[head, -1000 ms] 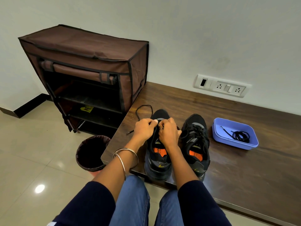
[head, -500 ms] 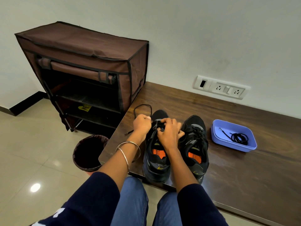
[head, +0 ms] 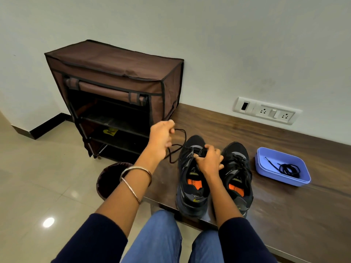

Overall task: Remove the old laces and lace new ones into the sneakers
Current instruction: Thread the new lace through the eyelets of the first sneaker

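Observation:
Two black sneakers with orange insoles stand side by side at the front edge of a dark wooden bench [head: 284, 205]. My left hand [head: 161, 141] is raised to the left of the left sneaker [head: 190, 186] and grips its black lace [head: 177, 149], which runs in loose loops from my fist to the shoe's front eyelets. My right hand [head: 209, 160] holds the tongue area of that sneaker, fingers curled on it. The right sneaker [head: 237, 173] still carries its lace. A coiled black lace [head: 288, 168] lies in a blue tray [head: 266, 168] to the right.
A brown fabric shoe rack [head: 114, 88] stands on the floor left of the bench, its front flap rolled up. A dark round bin [head: 112, 179] sits on the floor below the bench's left end. A white socket panel [head: 266, 111] is on the wall.
My left hand has lifted away from the left sneaker, up and to the left, drawing the lace out with it. My right hand stays on the shoe.

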Action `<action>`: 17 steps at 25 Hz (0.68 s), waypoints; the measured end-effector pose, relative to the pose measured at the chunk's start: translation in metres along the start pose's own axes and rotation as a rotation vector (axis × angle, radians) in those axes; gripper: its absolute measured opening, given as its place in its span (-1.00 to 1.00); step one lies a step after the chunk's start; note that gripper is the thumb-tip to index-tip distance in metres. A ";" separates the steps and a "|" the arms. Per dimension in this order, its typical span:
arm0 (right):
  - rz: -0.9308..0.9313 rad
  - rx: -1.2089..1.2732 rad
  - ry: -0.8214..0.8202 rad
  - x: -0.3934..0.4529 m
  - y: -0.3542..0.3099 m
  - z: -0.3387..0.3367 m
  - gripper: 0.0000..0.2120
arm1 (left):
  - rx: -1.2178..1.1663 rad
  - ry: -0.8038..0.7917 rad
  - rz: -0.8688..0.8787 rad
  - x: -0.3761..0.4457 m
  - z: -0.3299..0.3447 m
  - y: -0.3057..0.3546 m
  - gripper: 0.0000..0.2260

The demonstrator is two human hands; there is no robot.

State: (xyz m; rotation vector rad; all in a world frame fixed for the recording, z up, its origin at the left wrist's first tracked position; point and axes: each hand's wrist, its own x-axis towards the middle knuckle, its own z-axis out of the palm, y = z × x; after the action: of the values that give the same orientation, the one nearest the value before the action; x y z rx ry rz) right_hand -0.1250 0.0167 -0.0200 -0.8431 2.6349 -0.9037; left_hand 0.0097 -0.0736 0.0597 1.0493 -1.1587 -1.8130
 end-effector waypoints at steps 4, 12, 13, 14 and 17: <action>0.039 0.043 -0.264 0.011 -0.004 -0.015 -0.16 | 0.968 -0.043 0.151 0.002 0.015 -0.058 -0.87; 0.234 0.303 -0.197 -0.010 0.013 0.001 0.03 | 1.080 0.024 0.248 0.011 0.020 -0.076 -0.91; 0.226 0.321 -0.181 -0.012 0.013 0.003 0.06 | 1.087 0.011 0.269 0.012 0.019 -0.077 -0.92; 0.223 0.329 -0.165 -0.012 0.014 0.005 0.09 | 1.095 0.005 0.291 0.012 0.018 -0.078 -0.94; 0.204 0.357 -0.112 -0.014 0.013 0.007 0.17 | 1.110 0.041 0.325 0.011 0.020 -0.084 -0.90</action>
State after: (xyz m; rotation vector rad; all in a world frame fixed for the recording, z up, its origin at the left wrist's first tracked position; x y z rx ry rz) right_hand -0.1171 0.0300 -0.0334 -0.5101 2.3120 -1.1825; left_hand -0.0249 -0.0488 -0.0165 1.3287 -2.2339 -0.8064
